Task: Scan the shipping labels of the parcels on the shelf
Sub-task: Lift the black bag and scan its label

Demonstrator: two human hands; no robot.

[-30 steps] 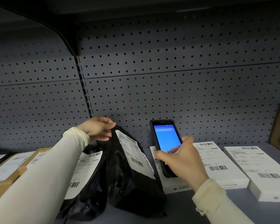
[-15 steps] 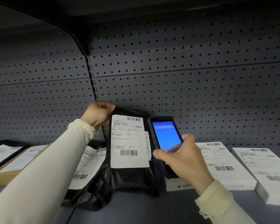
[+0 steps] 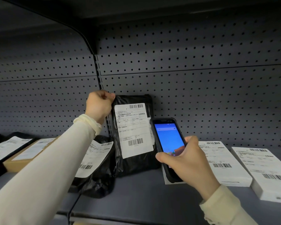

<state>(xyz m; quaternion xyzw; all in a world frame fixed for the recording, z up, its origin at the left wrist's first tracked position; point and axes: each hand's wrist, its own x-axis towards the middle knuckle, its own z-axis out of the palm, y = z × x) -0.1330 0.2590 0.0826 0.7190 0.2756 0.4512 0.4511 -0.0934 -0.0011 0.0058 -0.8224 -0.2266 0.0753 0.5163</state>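
The black plastic mailer bag [image 3: 133,135] stands upright on the grey metal shelf [image 3: 136,197], its back toward the perforated grey back panel [image 3: 201,95]; whether it touches the panel cannot be told. Its white shipping label [image 3: 133,129] faces outward and sits nearly flat, both barcodes exposed, which appears to be the purpose of the hold. The left hand [image 3: 98,107] grips the bag's upper left corner, fingers closed in a pinch on the plastic, keeping the soft parcel erect where it would probably slump unaided.

The right hand [image 3: 186,161] holds a black rugged handheld scanner [image 3: 167,146] just beside the label's right edge, fingers wrapped round the casing, thumb across the lower screen. The blue screen faces the person. Judgement: the device is raised for a read, though the frame shows no confirmation of one.

A second black mailer bag with label [image 3: 94,161] lies slumped lower left, touching the upright one. Two white labelled boxes [image 3: 221,163] [image 3: 266,172] lie flat to the right, labels up. A brown cardboard parcel [image 3: 29,155] lies at far left. Risk: creased plastic may distort the barcode.
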